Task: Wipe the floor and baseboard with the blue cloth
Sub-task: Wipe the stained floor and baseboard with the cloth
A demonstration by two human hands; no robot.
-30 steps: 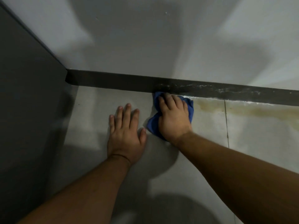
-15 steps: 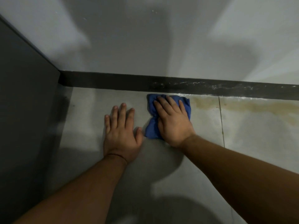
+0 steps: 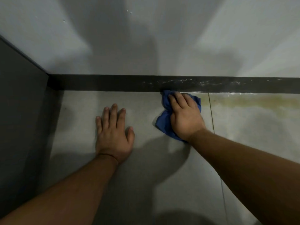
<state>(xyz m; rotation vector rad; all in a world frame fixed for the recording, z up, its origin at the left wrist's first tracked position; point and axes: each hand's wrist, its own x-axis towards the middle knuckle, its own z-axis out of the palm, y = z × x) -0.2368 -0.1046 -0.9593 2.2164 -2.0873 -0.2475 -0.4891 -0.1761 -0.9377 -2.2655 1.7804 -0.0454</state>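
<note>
My right hand (image 3: 185, 117) presses the crumpled blue cloth (image 3: 164, 124) flat on the grey tiled floor (image 3: 142, 159). The cloth's far edge touches the foot of the dark baseboard (image 3: 105, 82), and my fingers cover most of it. My left hand (image 3: 113, 132) lies palm down on the floor to the left of the cloth, fingers spread, holding nothing. White streaks mark the baseboard above and to the right of the cloth.
A yellowish stain (image 3: 251, 101) runs along the floor under the baseboard to the right. A dark panel (image 3: 21, 111) closes the corner on the left. The pale wall (image 3: 146, 38) rises behind the baseboard. A tile joint (image 3: 212, 120) runs just right of my right hand.
My right hand has slid the cloth to the right and forward until it meets the baseboard. My left hand stays planted on the floor. The view has shifted slightly.
</note>
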